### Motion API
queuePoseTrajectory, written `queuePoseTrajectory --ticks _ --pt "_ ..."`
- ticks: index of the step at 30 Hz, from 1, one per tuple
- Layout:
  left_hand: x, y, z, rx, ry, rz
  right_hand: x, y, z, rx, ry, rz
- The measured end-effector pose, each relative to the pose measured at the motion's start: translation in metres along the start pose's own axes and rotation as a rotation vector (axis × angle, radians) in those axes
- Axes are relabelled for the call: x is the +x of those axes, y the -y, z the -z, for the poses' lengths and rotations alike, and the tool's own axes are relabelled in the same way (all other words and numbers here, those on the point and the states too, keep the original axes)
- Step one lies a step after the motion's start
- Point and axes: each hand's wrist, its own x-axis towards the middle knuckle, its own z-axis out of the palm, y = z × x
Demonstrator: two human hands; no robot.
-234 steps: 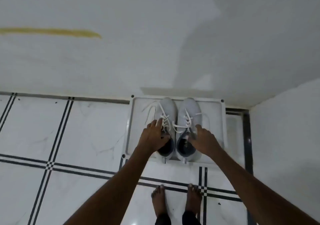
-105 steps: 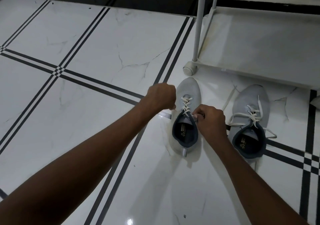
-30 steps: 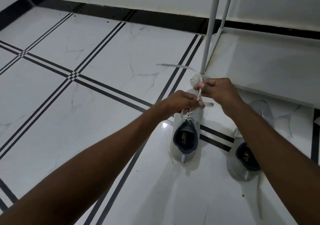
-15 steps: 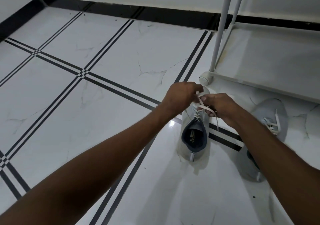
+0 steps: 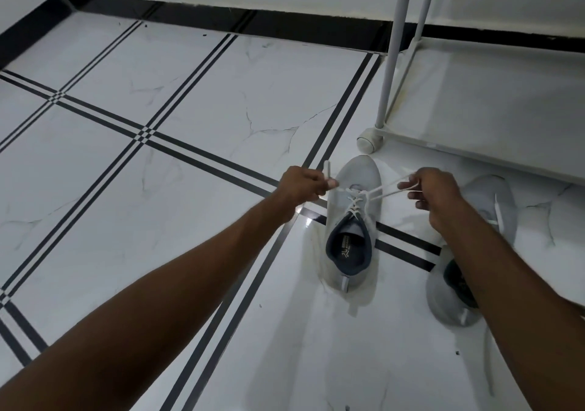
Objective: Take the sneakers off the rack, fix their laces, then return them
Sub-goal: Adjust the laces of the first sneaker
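Note:
Two light grey sneakers stand on the tiled floor in front of the rack. The left sneaker (image 5: 354,221) points away from me, its white lace (image 5: 380,190) stretched sideways over the tongue. My left hand (image 5: 304,184) is closed on one lace end to the sneaker's left. My right hand (image 5: 435,194) grips a loop of the lace to its right. The right sneaker (image 5: 487,208) lies partly hidden behind my right forearm, its lace loose.
The white shoe rack (image 5: 474,148) stands at the upper right on a small caster (image 5: 367,140), with thin white posts (image 5: 392,46) rising out of frame. A black skirting strip (image 5: 221,21) runs along the wall. White marble tiles with black stripes cover the floor.
My hands have moved apart from over the sneaker's tongue, pulling the lace taut to both sides. Since the oldest frame, both sneakers came off the rack onto the floor.

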Motion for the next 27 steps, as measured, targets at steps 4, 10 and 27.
queuePoseTrajectory --ticks 4,10,27 --pt "0.000 0.026 -0.001 0.099 0.086 0.355 0.005 -0.015 0.007 -0.674 -0.337 0.237" --pt "-0.004 0.027 -0.011 0.660 -0.085 -0.118 -0.026 -0.042 -0.026 -0.753 -0.157 0.531" --pt "-0.013 0.051 -0.008 1.172 0.158 -0.655 -0.021 -0.065 -0.027 -0.711 0.016 0.585"
